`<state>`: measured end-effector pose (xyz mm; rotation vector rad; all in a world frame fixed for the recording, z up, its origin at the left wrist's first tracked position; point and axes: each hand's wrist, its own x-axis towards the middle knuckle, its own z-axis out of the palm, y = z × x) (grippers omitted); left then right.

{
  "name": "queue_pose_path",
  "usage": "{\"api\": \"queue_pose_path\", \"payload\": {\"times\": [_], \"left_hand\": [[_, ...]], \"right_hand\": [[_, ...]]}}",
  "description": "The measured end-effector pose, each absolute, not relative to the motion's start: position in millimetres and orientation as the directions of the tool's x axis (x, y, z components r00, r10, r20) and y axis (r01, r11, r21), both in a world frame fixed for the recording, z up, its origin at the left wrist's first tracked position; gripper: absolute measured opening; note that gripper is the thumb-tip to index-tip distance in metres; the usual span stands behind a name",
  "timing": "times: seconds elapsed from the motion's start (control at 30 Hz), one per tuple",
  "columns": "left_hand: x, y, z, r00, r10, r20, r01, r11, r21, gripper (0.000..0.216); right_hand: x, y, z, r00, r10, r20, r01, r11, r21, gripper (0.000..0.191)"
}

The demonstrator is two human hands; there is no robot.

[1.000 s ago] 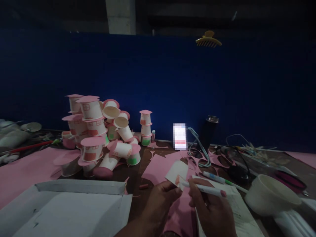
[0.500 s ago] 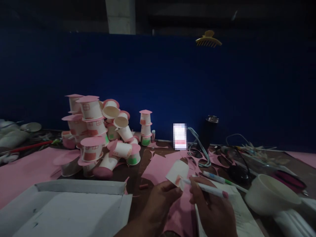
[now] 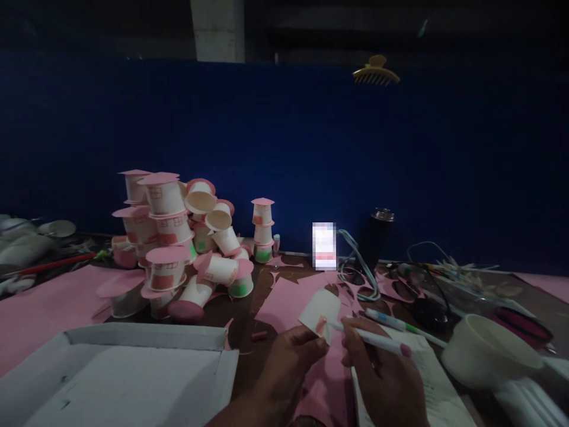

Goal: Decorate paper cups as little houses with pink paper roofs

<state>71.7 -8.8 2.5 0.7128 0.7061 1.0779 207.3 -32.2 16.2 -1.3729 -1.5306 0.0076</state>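
My left hand (image 3: pixel 284 367) grips a small white paper cup (image 3: pixel 320 309), tilted on its side, with a reddish patch drawn on its wall. My right hand (image 3: pixel 382 379) pinches a white marker with a pink cap (image 3: pixel 377 342); its tip touches the reddish patch on the cup. Both hands hover low over pink paper sheets (image 3: pixel 288 299) at the table's front centre.
A heap of decorated cups with pink lids (image 3: pixel 178 249) stands at left. An open white cardboard box (image 3: pixel 120 379) lies front left. A stack of plain cups (image 3: pixel 498 356) lies at right, with a green-tipped marker (image 3: pixel 391 321), cables, a dark flask (image 3: pixel 377 237) and a blue partition behind.
The cup and marker tip shifted only slightly; the pen keeps working on the reddish patch. Nothing else moved.
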Motion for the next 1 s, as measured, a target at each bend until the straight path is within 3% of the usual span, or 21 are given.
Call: {"api": "queue_pose_path", "payload": {"times": [0.23,0.47,1.0], "left_hand": [[71.0,-7.3,-0.5,0.305,0.937,-0.173,-0.501,0.312,0.807,0.028],[69.3,-4.4,-1.1,0.338,0.919,-0.206,-0.473,0.355,0.807,0.026],[72.1,-3.8,-0.3,0.331,0.924,-0.194,-0.563,0.358,0.745,0.020]], "right_hand": [[205.5,-32.4,15.8,0.197,0.743,0.640,0.677,0.369,-0.637,0.030],[205.9,-31.9,16.0,0.161,0.741,0.652,0.704,0.377,-0.602,0.034],[204.9,-32.4,17.6,0.182,0.724,0.665,0.728,0.356,-0.586,0.034]]}}
